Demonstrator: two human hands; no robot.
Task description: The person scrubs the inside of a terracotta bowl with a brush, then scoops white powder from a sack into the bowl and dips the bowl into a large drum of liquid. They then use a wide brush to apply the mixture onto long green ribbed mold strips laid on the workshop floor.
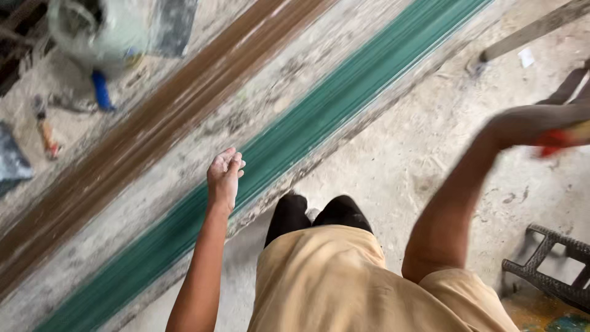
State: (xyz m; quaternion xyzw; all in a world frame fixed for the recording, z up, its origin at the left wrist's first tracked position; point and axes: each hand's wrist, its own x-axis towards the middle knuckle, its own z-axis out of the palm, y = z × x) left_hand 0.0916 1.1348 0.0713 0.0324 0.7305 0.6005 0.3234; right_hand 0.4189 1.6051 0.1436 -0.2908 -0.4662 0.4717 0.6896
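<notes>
Left hand (pixel 224 175) raised at mid-frame, fingers loosely curled inward, dusted pale, holding nothing; it hangs over the near edge of the green strip (pixel 319 117). Right hand (pixel 556 132) far out to the right edge, blurred, closed around a red-and-yellow object (pixel 562 138) whose kind cannot be told. The green strip is long and ribbed, running diagonally from lower left to upper right, on a grey, worn board (pixel 184 166). Parallel and above it lies a long brown strip (pixel 153 129), well apart from the green one. Below the hands: tan shorts (pixel 332 283) and dark footwear (pixel 316 215) on a dusty concrete floor (pixel 393 160). Upper left, a clear plastic bag (pixel 98 27) bundled up, with a blue handle (pixel 101 92) just beneath it and a small orange-and-red tool (pixel 47 136) lying further left on the floor. Upper right, a pale wooden plank (pixel 534 29) slants across, a white scrap of paper (pixel 526 57) just under it. Lower right, a dark woven plastic frame (pixel 553 270), near the person's right leg. Nothing lies between the left hand and the green strip. No labels legible; motion blur throughout.
</notes>
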